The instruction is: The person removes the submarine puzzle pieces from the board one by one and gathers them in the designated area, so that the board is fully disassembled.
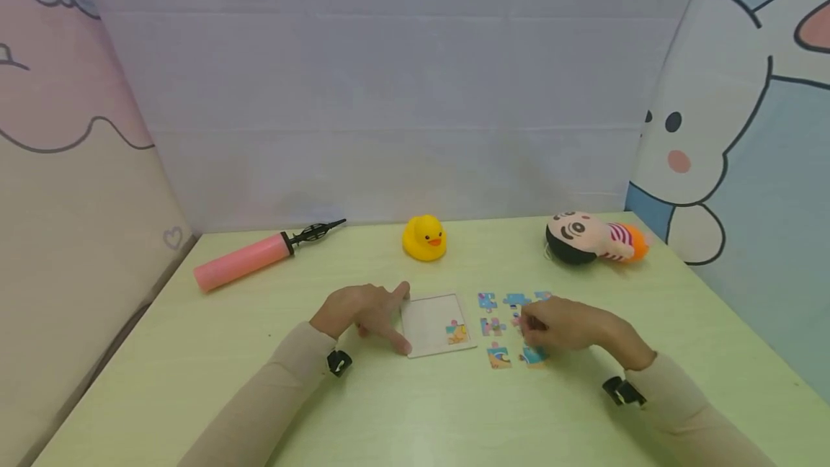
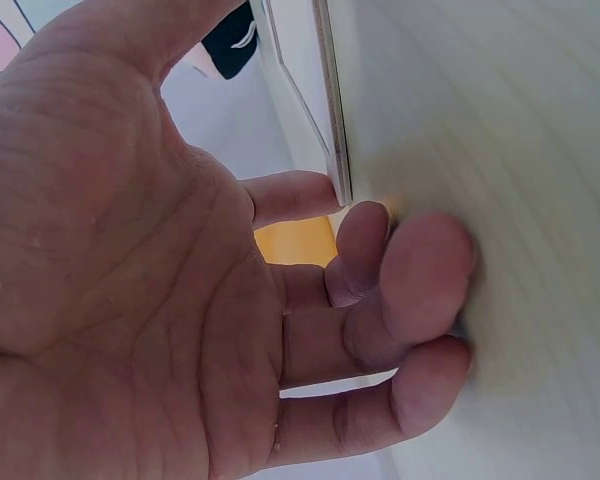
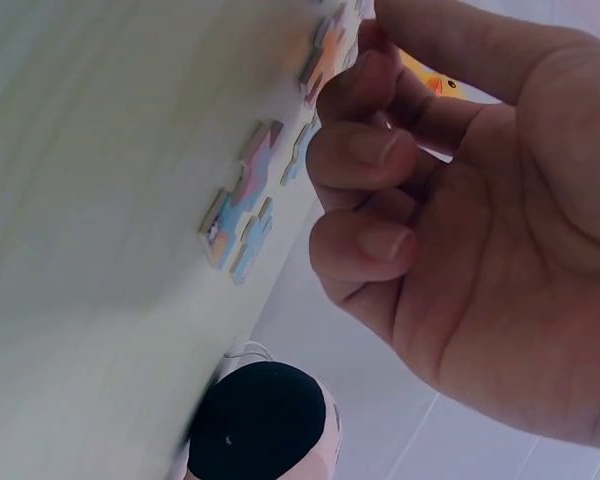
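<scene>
A square white puzzle tray (image 1: 428,319) lies flat on the table with one jigsaw piece (image 1: 457,334), blue and orange, in its lower right corner. My left hand (image 1: 372,313) holds the tray at its left side, index finger at the far corner and thumb at the near one. Its other fingers (image 2: 425,275) bend down to the table. Right of the tray, several loose jigsaw pieces (image 1: 493,326) lie in rough rows. Over the right-hand pieces, my right hand (image 1: 560,323) points its bent fingers (image 3: 365,245) downward. Whether a piece sits between its fingertips is hidden.
At the back stand a yellow rubber duck (image 1: 424,238) and, left of it, a pink hand pump (image 1: 243,263) with a black nozzle. A soft doll (image 1: 586,238) with black hair lies back right. A white wall (image 1: 402,92) closes off the table's far edge.
</scene>
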Available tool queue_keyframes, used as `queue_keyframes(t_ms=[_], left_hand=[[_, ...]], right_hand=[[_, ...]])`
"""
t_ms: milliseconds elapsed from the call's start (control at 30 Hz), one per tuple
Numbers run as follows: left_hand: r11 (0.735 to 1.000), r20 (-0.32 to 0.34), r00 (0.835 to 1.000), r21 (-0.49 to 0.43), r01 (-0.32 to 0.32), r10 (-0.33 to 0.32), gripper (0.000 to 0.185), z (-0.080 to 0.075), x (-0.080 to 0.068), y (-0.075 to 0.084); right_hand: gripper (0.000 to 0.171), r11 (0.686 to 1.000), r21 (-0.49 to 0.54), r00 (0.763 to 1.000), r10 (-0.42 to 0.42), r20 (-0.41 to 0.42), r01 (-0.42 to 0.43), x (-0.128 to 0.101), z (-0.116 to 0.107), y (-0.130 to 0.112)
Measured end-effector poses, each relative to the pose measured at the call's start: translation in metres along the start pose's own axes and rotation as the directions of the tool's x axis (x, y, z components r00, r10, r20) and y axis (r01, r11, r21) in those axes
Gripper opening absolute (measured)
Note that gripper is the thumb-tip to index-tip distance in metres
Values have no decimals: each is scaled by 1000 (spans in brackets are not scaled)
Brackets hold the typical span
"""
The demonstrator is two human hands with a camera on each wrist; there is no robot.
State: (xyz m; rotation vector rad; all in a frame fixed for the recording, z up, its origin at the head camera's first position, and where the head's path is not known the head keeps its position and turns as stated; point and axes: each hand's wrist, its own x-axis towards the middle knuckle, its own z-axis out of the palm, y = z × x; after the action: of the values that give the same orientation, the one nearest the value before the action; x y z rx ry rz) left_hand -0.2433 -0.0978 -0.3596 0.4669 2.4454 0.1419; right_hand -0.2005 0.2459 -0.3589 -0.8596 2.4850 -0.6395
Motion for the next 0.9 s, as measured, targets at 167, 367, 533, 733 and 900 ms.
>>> queue_keyframes(t_ms=[167,367,533,733,900], left_hand=[[1000,-6,1000,3,2,-2,101,2,1,-1],[1000,-11,1000,3,3,-3,97,4,2,-1],[1000,-19,1000,9,4,-4,95,4,3,-2],[1000,-22,1000,15,8,-8,95,5,3,-2],[1000,-25,1000,10,5,-5,93,6,3,-1]], right_hand=[[11,999,-51,999,-20,-32,19,3,1,0],[19,995,-96,999,27,-39,-31,8,4,-1],[17,988,-144,997,47,-59,-55,13,6,-3],[14,986,-152,996,64,-54,-72,19,5,-9],[10,987,-157,999,30,-33,-35,27,4,-16]])
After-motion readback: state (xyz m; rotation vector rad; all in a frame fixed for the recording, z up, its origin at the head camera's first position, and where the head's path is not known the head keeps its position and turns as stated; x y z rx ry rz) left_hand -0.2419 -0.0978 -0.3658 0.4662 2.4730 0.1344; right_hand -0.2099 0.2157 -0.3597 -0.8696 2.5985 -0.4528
